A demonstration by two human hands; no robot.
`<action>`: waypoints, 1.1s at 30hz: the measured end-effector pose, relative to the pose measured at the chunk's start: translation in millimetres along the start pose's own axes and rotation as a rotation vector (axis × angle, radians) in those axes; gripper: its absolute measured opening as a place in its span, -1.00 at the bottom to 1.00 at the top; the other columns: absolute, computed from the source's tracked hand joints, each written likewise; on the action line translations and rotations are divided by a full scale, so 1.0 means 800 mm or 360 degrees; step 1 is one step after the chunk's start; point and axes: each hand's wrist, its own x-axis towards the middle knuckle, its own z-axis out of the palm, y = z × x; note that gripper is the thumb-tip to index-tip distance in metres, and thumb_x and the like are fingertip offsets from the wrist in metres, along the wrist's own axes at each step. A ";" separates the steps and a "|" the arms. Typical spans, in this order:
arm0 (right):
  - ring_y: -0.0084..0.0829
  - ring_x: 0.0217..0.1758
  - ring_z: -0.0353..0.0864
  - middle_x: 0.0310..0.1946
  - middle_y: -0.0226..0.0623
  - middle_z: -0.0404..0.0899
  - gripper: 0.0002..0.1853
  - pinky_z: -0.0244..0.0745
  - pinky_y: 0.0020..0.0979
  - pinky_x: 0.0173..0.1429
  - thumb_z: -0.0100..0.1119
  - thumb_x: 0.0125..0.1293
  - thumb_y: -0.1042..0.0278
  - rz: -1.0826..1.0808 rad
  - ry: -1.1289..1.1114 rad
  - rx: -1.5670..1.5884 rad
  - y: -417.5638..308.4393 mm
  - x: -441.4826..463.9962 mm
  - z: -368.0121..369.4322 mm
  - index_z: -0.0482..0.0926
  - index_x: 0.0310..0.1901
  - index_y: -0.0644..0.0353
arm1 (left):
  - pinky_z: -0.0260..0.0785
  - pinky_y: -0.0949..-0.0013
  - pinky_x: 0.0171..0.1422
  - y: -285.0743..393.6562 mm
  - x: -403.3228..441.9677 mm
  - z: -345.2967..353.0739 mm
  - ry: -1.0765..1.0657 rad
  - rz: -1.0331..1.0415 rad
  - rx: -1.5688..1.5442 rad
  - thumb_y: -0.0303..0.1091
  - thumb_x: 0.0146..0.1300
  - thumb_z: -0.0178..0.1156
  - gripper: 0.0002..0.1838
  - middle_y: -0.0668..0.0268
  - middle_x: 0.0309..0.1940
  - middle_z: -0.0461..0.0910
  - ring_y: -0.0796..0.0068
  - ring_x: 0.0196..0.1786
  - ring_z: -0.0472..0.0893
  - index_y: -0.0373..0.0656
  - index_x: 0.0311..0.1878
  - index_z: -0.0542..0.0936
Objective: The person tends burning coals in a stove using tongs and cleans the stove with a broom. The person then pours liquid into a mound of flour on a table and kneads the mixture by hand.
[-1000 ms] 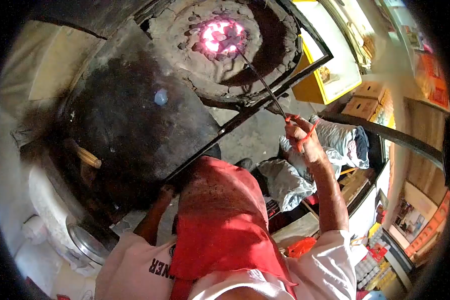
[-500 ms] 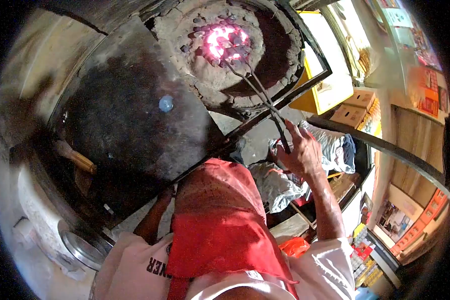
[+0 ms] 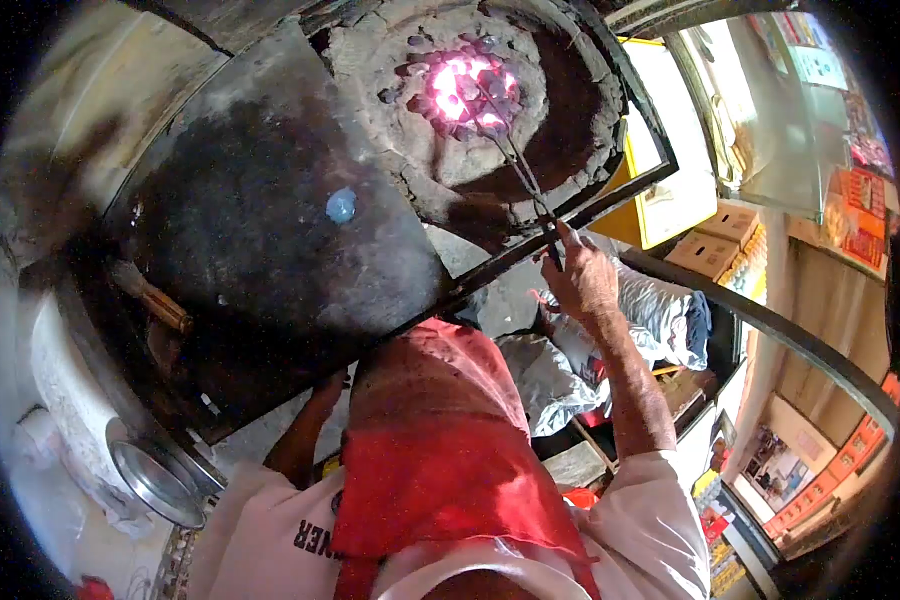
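Observation:
My right hand point(image 3: 582, 278) is closed around the handles of long dark metal tongs point(image 3: 523, 172). The tongs slant up and left over the edge of a round clay oven point(image 3: 390, 125), and their far ends reach among glowing coals point(image 3: 462, 88) in its middle. Darker lumps lie around the bright ones. At the dark tabletop's point(image 3: 260, 240) near edge, left of the red apron point(image 3: 440, 450), is my left hand point(image 3: 328, 392); its fingers are hidden in shadow and by the edge.
A small pale-blue round thing point(image 3: 341, 205) lies on the dark top. At its left is a wooden handle point(image 3: 166, 312). Grey-white bags point(image 3: 550, 375) lie below the oven frame point(image 3: 610, 200). Cardboard boxes point(image 3: 712, 240) stand at right, and a metal pan point(image 3: 155, 482) at lower left.
The tongs' ends have moved from the lower edge of the coals further in among them. My right hand has shifted slightly left, and the whole view has shifted a little.

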 end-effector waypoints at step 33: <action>-0.09 -0.13 0.60 -0.23 -0.08 0.56 -0.43 0.52 -0.14 -0.12 0.19 0.15 0.13 -0.0060 0.0182 -0.0095 0.007 0.018 0.015 0.38 0.20 0.09 | 0.44 0.32 -0.24 0.029 -0.011 0.008 0.0005 0.0000 0.0030 -0.10 0.34 0.04 -0.69 0.36 -0.30 0.50 0.48 -0.27 0.51 -0.14 -0.10 0.52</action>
